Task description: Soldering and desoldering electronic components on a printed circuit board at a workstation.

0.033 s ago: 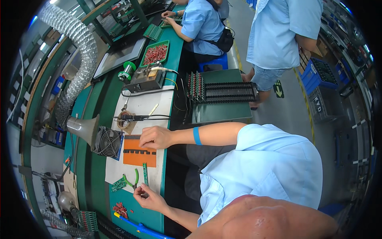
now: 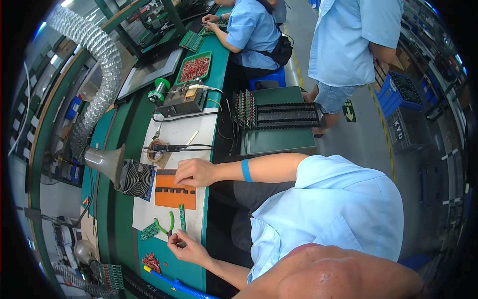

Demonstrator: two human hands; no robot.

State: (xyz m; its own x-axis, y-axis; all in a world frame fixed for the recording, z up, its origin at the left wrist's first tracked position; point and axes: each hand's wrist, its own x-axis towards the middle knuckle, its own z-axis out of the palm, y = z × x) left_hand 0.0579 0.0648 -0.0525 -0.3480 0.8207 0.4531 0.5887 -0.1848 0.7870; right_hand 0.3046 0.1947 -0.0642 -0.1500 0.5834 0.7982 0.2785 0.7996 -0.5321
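My right hand [image 2: 195, 172], a blue band on its forearm, rests at the upper edge of an orange block [image 2: 174, 200] with its fingers curled down. Whatever lies under those fingertips is hidden. A row of small black pieces [image 2: 174, 190] runs across the block. My left hand [image 2: 189, 250] is below it, thumb and fingertips pinched together; anything between them is too small to make out. Just beyond that pinch lie green-handled cutters [image 2: 172, 219]. A narrow green circuit board [image 2: 182, 217] touches the block's lower edge, and more green boards [image 2: 150, 230] lie past the cutters.
A small fan [image 2: 135, 177] and silver duct [image 2: 107, 65] stand behind the block. Above it are a soldering iron [image 2: 172, 147], control box [image 2: 181, 99] and tray of red parts [image 2: 208, 56]. Loose red parts [image 2: 152, 260] and a blue tube [image 2: 186, 289] lie nearby. Two co-workers appear above.
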